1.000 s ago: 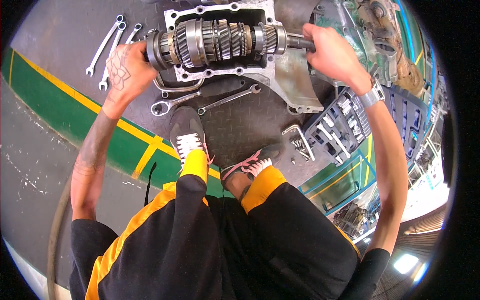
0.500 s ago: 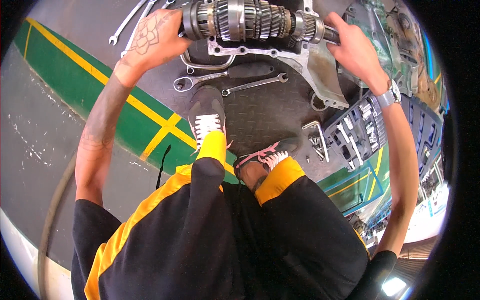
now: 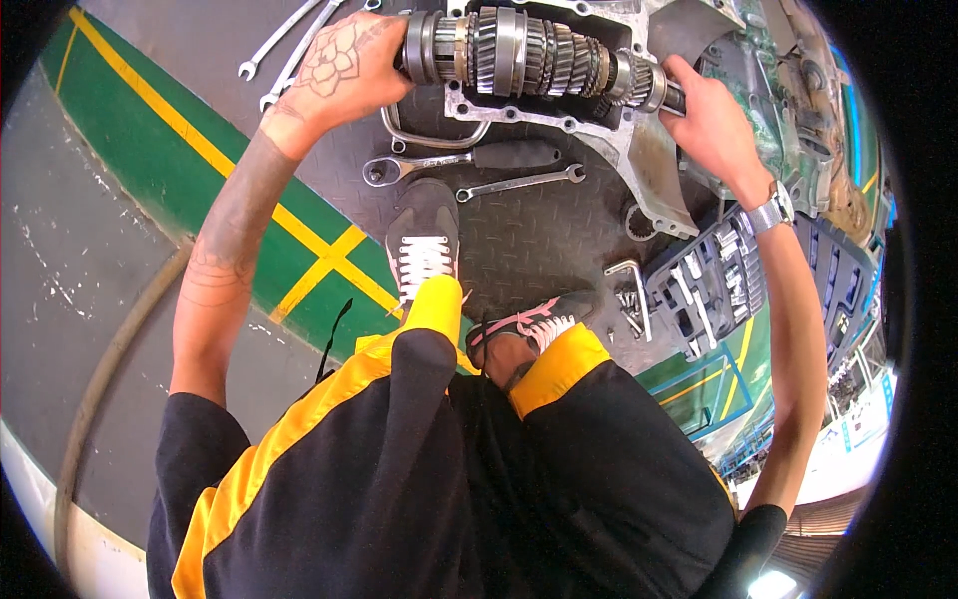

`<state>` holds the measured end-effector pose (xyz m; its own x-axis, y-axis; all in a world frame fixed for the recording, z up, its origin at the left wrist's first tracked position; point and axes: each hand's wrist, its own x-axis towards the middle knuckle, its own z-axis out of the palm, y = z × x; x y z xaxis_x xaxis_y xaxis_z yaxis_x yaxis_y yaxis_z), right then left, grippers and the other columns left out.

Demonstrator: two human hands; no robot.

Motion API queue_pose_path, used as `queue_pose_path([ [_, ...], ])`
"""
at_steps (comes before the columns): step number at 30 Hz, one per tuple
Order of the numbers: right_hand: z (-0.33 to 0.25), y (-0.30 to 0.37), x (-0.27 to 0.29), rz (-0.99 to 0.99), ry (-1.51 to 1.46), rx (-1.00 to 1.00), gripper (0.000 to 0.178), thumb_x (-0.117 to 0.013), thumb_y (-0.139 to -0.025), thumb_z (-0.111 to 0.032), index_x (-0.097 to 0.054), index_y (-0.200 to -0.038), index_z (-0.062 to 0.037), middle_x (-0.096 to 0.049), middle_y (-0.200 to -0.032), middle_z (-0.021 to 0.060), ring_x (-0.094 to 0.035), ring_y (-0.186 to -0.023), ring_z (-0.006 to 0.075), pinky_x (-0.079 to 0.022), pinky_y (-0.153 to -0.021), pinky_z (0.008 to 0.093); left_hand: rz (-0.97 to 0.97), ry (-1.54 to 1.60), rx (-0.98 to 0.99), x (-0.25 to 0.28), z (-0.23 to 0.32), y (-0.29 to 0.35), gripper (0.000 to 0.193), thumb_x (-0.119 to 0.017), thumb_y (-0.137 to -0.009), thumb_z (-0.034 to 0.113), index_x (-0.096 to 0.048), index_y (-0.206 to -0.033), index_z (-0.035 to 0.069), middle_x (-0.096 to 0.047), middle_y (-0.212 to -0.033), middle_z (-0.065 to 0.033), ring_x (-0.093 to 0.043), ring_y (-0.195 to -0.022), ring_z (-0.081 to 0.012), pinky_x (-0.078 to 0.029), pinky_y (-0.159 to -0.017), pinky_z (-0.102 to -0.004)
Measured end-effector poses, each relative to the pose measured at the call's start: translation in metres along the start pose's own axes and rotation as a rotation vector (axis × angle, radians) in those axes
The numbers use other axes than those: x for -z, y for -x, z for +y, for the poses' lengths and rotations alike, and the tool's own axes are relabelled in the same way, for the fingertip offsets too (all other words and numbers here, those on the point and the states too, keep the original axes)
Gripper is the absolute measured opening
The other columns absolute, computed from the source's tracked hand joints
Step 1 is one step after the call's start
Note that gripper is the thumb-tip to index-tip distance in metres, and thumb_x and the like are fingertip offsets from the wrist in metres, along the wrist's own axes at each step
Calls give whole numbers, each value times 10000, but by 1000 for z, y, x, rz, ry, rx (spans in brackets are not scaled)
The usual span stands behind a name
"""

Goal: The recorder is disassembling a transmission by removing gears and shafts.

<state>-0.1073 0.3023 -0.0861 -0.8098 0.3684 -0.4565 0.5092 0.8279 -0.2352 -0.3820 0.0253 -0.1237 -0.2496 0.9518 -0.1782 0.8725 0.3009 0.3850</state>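
Between my two hands is a gear shaft (image 3: 539, 55), a long steel shaft stacked with toothed gears and rings. My left hand (image 3: 349, 70) is closed round its thicker left end, fingers mostly hidden behind it. The thinner right end is gripped by my right hand (image 3: 711, 122), thumb on top. Directly beneath lies an open metal gearbox housing (image 3: 639, 150) with a bolt-holed flange. The shaft covers much of the dark opening; whether it touches the housing I cannot tell.
A ratchet (image 3: 419, 165) and a combination wrench (image 3: 519, 184) lie before the housing. More wrenches (image 3: 279, 40) lie at upper left. To the right are a hex key (image 3: 639, 299), loose bolts (image 3: 627, 311) and a socket set case (image 3: 709, 285). A hose (image 3: 115, 359) runs along the left floor.
In the picture, both hands and the shaft sit slightly lower and further right, along with the surroundings. The shaft now slopes down more to the right, and more of the housing's opening shows.
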Motion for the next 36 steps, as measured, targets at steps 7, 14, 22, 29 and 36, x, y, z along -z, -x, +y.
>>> queue_pose_path([
  [7,15,6,-5,33,-6,66,452,-691,-826,-120,-482,-1221,-56,-687,-894,272,-644,-898,499,-498,-761,574,-9,71,-67,3,-2,1,445,-785,-756,231,-678,-1128,12,-705,-984,-218,-672,-938,-404,-528,-884,-451],
  [14,15,5,-5,1,-24,77,449,-688,-840,-123,-474,-1228,-53,-683,-913,276,-640,-911,498,-495,-766,572,-16,147,-70,5,-7,1,494,-787,-746,220,-671,-1169,-8,-705,-925,-221,-679,-881,-398,-530,-816,-434],
  [22,14,4,-4,-7,-15,54,461,-706,-851,-139,-480,-1245,-55,-686,-926,277,-640,-914,501,-501,-762,560,33,155,-158,9,-10,13,595,-814,-818,273,-632,-1300,-25,-709,-999,-236,-678,-978,-378,-514,-890,-429],
  [29,6,3,-3,-15,-26,33,464,-711,-845,-130,-497,-1248,-51,-695,-960,272,-646,-943,494,-511,-794,550,-226,409,-73,24,-11,2,676,-816,-850,402,-620,-1314,-50,-721,-1069,-243,-679,-948,-327,-506,-893,-404],
  [36,6,7,-6,89,-90,109,489,-704,-818,-91,-528,-1273,-63,-699,-1137,225,-648,-1065,449,-523,-885,507,-121,350,-144,17,-12,3,651,-802,-832,445,-652,-1203,-69,-636,-810,-263,-605,-675,-312,-483,-683,-409],
])
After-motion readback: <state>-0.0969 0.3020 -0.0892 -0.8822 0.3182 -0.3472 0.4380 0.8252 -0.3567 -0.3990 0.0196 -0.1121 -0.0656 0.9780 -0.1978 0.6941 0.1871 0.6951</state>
